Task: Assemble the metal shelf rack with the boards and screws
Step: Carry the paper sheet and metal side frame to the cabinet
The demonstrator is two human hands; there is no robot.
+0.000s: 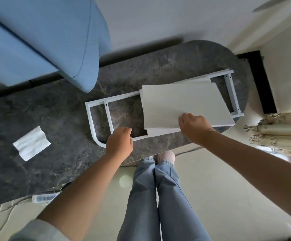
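A white metal rack frame (97, 105) lies flat on the dark marble table (54, 110). A stack of pale boards (184, 103) rests across the frame's right half. My right hand (193, 126) grips the near edge of the boards, fingers curled over the top one. My left hand (119, 141) holds the frame's near rail, fingers curled around it. No screws show in this view.
A folded white paper (31, 143) lies on the table's left part. A blue sofa (36, 40) stands behind the table. My legs in jeans (158, 197) are below the table's near edge. Fringed cream fabric (280, 131) is at the right.
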